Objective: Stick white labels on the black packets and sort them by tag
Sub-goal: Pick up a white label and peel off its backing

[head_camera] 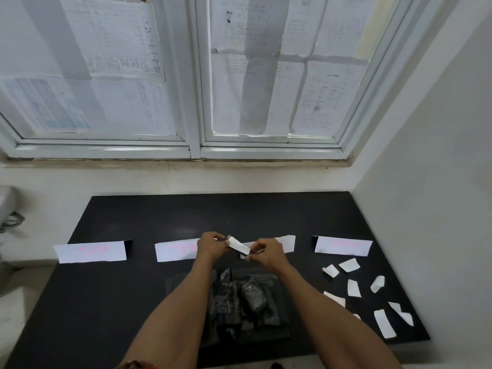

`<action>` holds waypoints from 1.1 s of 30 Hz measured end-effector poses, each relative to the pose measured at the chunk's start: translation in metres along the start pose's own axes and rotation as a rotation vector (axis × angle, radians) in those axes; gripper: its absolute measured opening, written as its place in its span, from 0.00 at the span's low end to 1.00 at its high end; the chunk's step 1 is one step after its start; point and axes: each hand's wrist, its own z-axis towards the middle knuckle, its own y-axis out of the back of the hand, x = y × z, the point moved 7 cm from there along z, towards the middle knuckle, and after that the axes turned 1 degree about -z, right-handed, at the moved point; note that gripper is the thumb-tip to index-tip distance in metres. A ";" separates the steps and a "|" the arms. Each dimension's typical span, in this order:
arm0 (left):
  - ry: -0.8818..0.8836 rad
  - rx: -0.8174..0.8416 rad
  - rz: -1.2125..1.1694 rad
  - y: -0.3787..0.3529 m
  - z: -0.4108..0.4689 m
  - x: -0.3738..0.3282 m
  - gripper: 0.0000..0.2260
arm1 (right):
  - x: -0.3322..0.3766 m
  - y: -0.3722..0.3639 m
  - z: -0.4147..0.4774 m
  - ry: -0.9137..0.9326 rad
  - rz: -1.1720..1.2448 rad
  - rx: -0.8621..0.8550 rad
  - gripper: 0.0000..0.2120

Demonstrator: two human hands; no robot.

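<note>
Both hands are raised above the middle of the black table (pixel 133 302). My left hand (pixel 211 245) pinches the upper end of a white label (pixel 239 245), and my right hand (pixel 265 253) pinches its lower end; whether a black packet lies behind the label I cannot tell. A heap of shiny black packets (pixel 239 296) lies between my forearms. Several loose white labels (pixel 354 287) are scattered at the right. White tags with pink writing lie in a row: far left tag (pixel 90 251), middle-left tag (pixel 177 250), middle-right tag (pixel 288 243), far right tag (pixel 343 245).
The table stands against a white wall under a window (pixel 199 75) covered with paper sheets. A second white wall (pixel 439 182) closes the right side. A grey object (pixel 6 206) sits off the table's left edge.
</note>
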 end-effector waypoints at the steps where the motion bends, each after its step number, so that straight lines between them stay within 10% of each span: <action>1: 0.006 -0.018 -0.005 0.006 0.000 0.003 0.07 | 0.005 -0.008 0.000 0.003 -0.006 0.008 0.09; 23: 0.327 -0.258 -0.018 0.153 -0.035 0.189 0.15 | 0.067 -0.309 -0.078 -0.178 -0.125 0.588 0.14; 33: 0.331 -0.263 0.004 0.143 -0.030 0.199 0.14 | 0.057 -0.314 -0.084 -0.222 -0.029 0.575 0.17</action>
